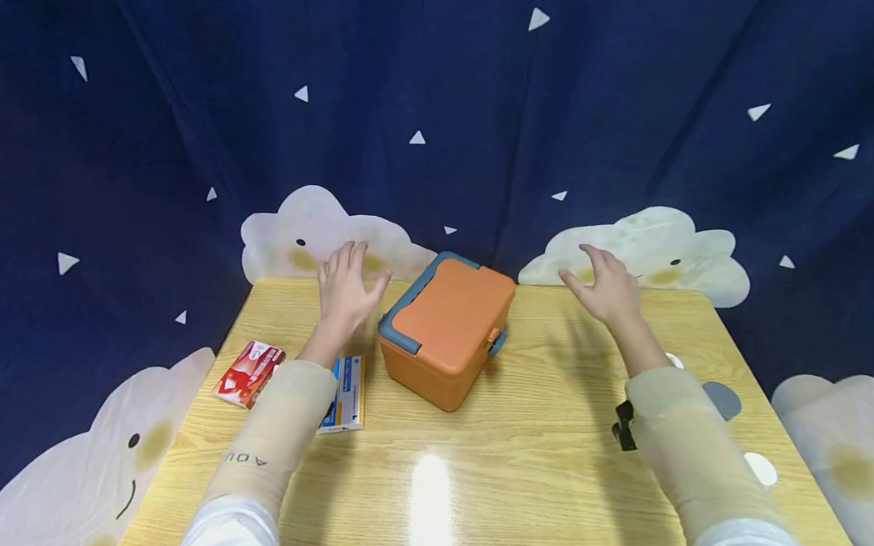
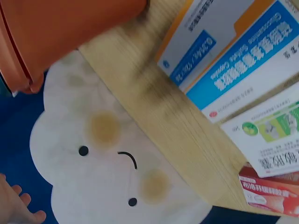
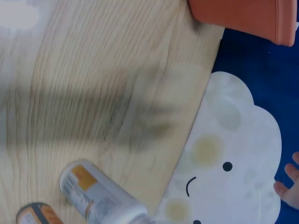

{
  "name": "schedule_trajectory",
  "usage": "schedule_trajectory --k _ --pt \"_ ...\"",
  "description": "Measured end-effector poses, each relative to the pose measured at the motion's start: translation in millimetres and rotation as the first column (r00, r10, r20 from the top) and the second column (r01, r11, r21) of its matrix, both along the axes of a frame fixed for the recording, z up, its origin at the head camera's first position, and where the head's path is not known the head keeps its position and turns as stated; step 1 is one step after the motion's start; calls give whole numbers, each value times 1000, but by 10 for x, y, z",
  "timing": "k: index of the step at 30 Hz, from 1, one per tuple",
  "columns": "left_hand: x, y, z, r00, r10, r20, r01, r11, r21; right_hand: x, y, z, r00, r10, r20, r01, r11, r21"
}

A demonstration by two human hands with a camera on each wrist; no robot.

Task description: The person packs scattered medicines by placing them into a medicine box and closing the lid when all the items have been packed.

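An orange lidded box [image 1: 465,308] with a blue-grey handle [image 1: 402,314] and a side latch [image 1: 498,343] stands near the table's back edge, its lid down. Just left of it, my left hand [image 1: 347,288] hovers with fingers spread and nothing held. My right hand [image 1: 607,290] is raised farther off on the box's right, fingers extended and thumb apart, also holding nothing. Fingertips of the left hand [image 2: 16,205] show at the corner of the left wrist view, apart from the orange box [image 2: 70,28]. The right wrist view catches the right hand [image 3: 290,184] at its edge.
Left of the box lie a red carton [image 1: 246,372], a blue-and-white medicine carton [image 2: 243,56] and a white carton with green pictures [image 2: 275,135]. A white bottle [image 3: 100,193] and an orange-labelled container [image 3: 37,214] are on the right side. A dark blue curtain [image 1: 448,98] hangs behind.
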State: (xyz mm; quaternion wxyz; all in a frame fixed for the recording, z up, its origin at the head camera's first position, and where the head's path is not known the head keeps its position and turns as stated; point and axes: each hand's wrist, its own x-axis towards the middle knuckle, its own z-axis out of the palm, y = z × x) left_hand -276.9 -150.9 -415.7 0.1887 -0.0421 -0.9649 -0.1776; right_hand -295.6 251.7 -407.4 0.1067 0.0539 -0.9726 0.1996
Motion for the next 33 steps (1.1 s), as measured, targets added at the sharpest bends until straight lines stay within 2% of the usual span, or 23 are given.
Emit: schedule_trajectory --k 4,7,10,14,16,20,27,33 --pt "144 71 -58 993 -15 -113 31 990 138 -9 -58 -59 999 34 -5 -34 988 -149" --pt "249 131 -128 985 -13 -171 51 974 221 -29 -101 -105 998 67 -21 -70 965 -252" --pt "349 191 -210 975 -6 -220 71 955 287 -49 -153 -149 995 95 -26 -98 926 -365" --pt "485 264 -336 961 12 -277 91 929 359 -61 -245 -197 993 120 8 -101 870 -482" --pt "549 299 -403 956 23 -294 96 918 386 -62 -292 -221 991 132 26 -100 850 -517" --pt "666 373 -523 950 45 -308 101 891 443 -59 -374 -262 988 146 46 -97 827 -554" --pt "819 524 -676 944 101 -313 99 819 564 -59 -513 -330 983 162 81 -76 773 -630" --pt "945 684 -781 945 143 -295 82 768 635 -98 -630 -416 977 183 111 -65 747 -661"
